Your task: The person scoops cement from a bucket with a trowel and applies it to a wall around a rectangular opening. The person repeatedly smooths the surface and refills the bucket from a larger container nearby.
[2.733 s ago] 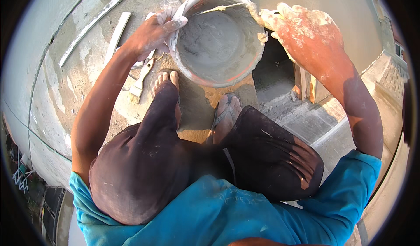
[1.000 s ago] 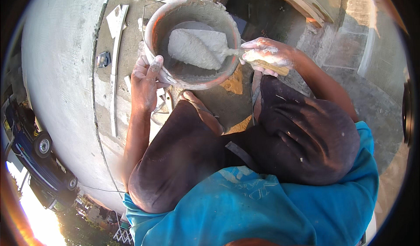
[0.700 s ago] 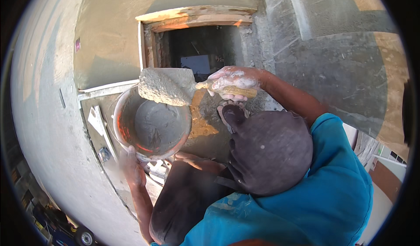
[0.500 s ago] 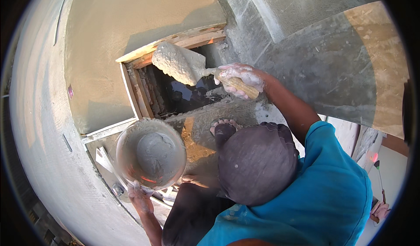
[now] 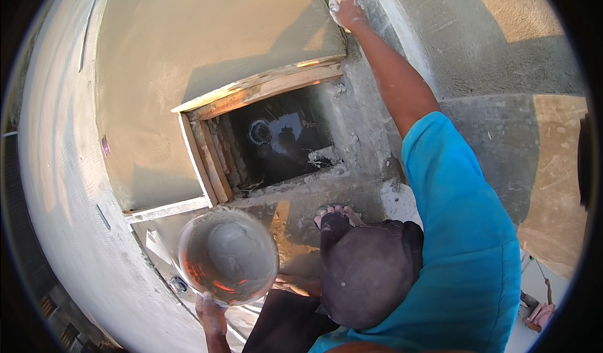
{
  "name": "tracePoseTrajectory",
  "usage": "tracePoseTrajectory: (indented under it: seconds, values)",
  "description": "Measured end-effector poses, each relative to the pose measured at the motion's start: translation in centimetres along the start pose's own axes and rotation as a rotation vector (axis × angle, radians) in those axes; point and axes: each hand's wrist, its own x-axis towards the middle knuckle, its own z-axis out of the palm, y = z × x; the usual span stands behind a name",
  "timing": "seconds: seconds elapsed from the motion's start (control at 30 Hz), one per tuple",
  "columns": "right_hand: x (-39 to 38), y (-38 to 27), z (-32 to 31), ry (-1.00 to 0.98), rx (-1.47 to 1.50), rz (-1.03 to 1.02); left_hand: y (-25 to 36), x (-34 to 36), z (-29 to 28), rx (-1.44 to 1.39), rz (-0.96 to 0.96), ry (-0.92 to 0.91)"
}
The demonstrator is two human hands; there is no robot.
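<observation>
My left hand (image 5: 211, 312) grips the near rim of a round mortar bucket (image 5: 188, 252), its walls smeared grey with some orange showing. Wet grey mortar (image 5: 232, 246) lies in the bottom of it. My right arm is stretched out far ahead, and my mortar-smeared right hand (image 5: 347, 10) is closed around the trowel, low over the joint beside the smooth plastered slab (image 5: 220, 32). The trowel's blade is mostly hidden or cut off by the picture's upper edge.
Between my hands lies a square opening with dark water (image 5: 282, 133), edged by wooden boards (image 5: 264, 92). My bare foot (image 5: 336, 215) stands at its near edge, below my dark-trousered knee (image 5: 370, 277). Another person (image 5: 541, 313) shows at the far lower right.
My right hand has swung forward from above the opening to the slab's far edge, taking the mortar-laden trowel along. The bucket, still in my left hand, sits slightly lower and further right in view.
</observation>
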Motion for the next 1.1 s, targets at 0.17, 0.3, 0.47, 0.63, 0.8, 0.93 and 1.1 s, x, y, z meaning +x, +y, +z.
tracePoseTrajectory:
  seconds: [0.17,0.3,0.47,0.63,0.8,0.93,1.1]
  values:
    - [12.0,5.1,1.8,0.259,-0.094,-0.016,1.3,1.6,2.6,0.049,-0.149,-0.009]
    - [8.9,0.2,5.0,0.166,-0.022,0.029,1.6,-0.4,3.4,0.022,-0.148,0.066]
    - [9.0,-0.7,3.0,-0.092,-0.163,0.015,3.3,-1.0,7.4,-0.062,-0.102,0.241]
    - [5.4,-2.4,2.4,0.113,0.055,-0.011,3.9,-3.0,7.6,-0.093,0.026,0.175]
    - [6.5,-0.5,1.9,-0.114,-0.217,-0.091,5.8,-1.9,10.9,-0.181,0.075,0.139]
    - [1.6,0.0,-1.8,0.089,0.027,-0.019,7.5,0.9,14.8,-0.101,0.064,0.003]
    - [-14.9,-5.5,-13.8,-0.310,0.320,-0.172,8.1,4.6,18.3,-0.077,0.092,0.010]
